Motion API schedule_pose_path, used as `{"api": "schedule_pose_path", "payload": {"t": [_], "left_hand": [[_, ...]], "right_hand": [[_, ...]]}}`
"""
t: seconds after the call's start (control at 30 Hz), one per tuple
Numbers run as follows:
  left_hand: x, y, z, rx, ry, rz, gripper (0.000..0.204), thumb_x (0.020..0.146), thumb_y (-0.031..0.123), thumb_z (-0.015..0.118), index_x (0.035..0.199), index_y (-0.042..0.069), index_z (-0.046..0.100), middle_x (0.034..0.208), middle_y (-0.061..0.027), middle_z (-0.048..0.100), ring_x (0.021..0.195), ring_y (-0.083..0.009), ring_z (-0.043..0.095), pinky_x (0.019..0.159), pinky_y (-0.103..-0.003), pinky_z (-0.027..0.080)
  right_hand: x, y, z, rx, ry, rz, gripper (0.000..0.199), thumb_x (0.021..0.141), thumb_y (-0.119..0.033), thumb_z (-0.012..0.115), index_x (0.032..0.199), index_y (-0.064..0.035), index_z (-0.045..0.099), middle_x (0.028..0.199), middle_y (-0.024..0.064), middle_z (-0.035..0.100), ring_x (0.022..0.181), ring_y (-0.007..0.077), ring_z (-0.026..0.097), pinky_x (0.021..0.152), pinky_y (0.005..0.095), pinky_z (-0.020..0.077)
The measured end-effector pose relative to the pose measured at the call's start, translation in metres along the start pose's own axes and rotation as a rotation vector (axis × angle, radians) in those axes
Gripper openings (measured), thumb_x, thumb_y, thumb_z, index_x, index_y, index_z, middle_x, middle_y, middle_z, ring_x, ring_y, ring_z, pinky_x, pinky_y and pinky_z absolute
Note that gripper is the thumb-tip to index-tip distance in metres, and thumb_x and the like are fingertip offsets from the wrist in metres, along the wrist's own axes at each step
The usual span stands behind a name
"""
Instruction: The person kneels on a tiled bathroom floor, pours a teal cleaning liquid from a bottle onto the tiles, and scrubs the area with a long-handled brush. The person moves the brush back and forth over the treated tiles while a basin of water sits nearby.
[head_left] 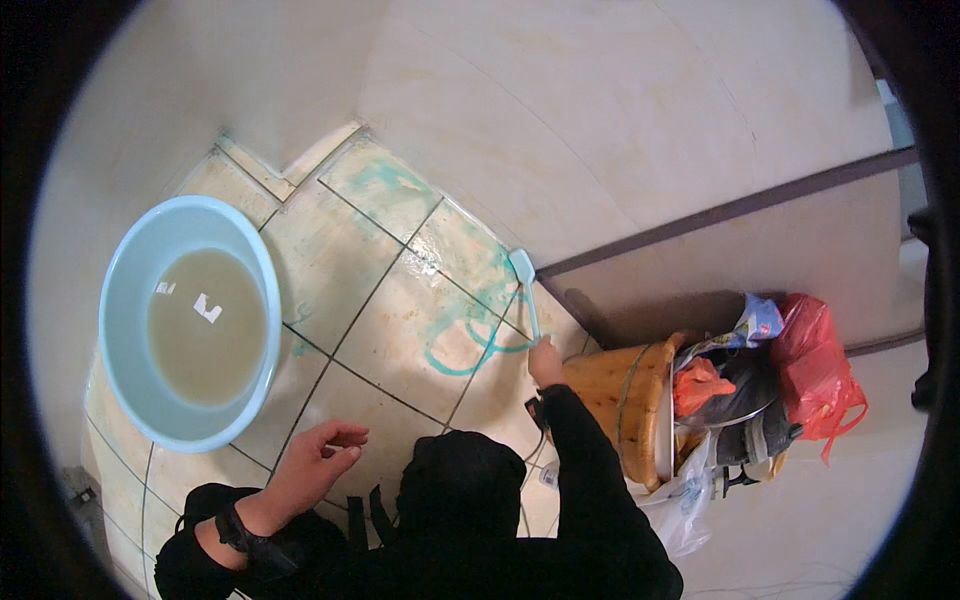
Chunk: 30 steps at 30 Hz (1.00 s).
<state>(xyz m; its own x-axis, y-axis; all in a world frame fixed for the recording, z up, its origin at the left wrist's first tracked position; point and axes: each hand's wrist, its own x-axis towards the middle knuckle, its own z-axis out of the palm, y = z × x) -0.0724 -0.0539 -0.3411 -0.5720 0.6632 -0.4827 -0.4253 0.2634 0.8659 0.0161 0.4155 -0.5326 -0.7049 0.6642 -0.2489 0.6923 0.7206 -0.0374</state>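
My right hand is wrapped round the handle of a light blue long-handled scrub brush. The brush head rests at the edge of the tiled floor, by the foot of the wall. Blue-green liquid lies in loops and smears on the tiles around it. My left hand hangs above the floor with nothing in it, its fingers slightly curled and the thumb apart. To its left stands a light blue basin of cloudy water, with bright reflections on the surface.
On the right, a wooden bucket lies on its side or tilted, close to my right arm. Beside it are a red plastic bag, dark pans and a clear plastic bag. Pale walls bound the floor ahead.
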Motion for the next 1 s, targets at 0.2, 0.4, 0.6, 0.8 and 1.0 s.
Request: {"api": "schedule_pose_path", "payload": {"t": [0.2, 0.4, 0.6, 0.8, 1.0], "left_hand": [[0.007, -0.007, 0.005, -0.029, -0.009, -0.051, 0.027, 0.085, 0.008, 0.055, 0.111, 0.0, 0.055, 0.1, -0.01, 0.062, 0.094, -0.0156, 0.058, 0.079, -0.027, 0.047], [0.005, -0.004, 0.01, -0.028, -0.017, -0.108, 0.027, 0.085, 0.007, 0.055, 0.111, -0.001, 0.055, 0.1, -0.0093, 0.062, 0.095, -0.0152, 0.058, 0.08, -0.027, 0.047], [0.002, 0.0, 0.016, -0.067, -0.048, -0.082, 0.026, 0.086, 0.007, 0.055, 0.111, -0.001, 0.055, 0.1, -0.0092, 0.063, 0.094, -0.0149, 0.058, 0.081, -0.027, 0.047], [0.017, -0.001, 0.021, -0.045, -0.015, -0.065, 0.025, 0.085, 0.006, 0.055, 0.11, -0.001, 0.055, 0.098, -0.0086, 0.063, 0.093, -0.0149, 0.058, 0.082, -0.026, 0.046], [0.009, 0.0, 0.022, -0.128, 0.019, -0.092, 0.026, 0.086, 0.006, 0.055, 0.11, 0.0, 0.055, 0.1, -0.0081, 0.062, 0.093, -0.015, 0.058, 0.082, -0.027, 0.046]], "right_hand": [[0.01, 0.01, -0.003, -0.055, 0.004, 0.048, 0.034, 0.086, -0.018, 0.045, 0.118, -0.0047, 0.043, 0.084, 0.0234, 0.061, 0.08, 0.0419, 0.059, 0.067, 0.0505, 0.0457], [0.018, 0.014, -0.013, -0.054, -0.078, -0.012, 0.047, 0.086, -0.02, 0.044, 0.131, -0.0072, 0.037, 0.093, 0.0243, 0.06, 0.085, 0.04, 0.059, 0.07, 0.0499, 0.0452], [0.012, 0.024, -0.018, -0.058, 0.035, -0.102, 0.054, 0.086, -0.018, 0.047, 0.137, -0.0123, 0.03, 0.091, 0.0226, 0.061, 0.086, 0.0362, 0.061, 0.072, 0.0489, 0.0462], [0.016, 0.027, -0.022, 0.016, 0.076, -0.057, 0.048, 0.086, -0.019, 0.047, 0.133, -0.0133, 0.038, 0.092, 0.0236, 0.061, 0.086, 0.0368, 0.06, 0.071, 0.0479, 0.0461], [0.021, 0.024, -0.021, 0.074, -0.06, 0.149, 0.052, 0.083, -0.019, 0.053, 0.132, -0.0082, 0.039, 0.093, 0.0234, 0.061, 0.087, 0.0395, 0.058, 0.073, 0.0477, 0.0454]]}}
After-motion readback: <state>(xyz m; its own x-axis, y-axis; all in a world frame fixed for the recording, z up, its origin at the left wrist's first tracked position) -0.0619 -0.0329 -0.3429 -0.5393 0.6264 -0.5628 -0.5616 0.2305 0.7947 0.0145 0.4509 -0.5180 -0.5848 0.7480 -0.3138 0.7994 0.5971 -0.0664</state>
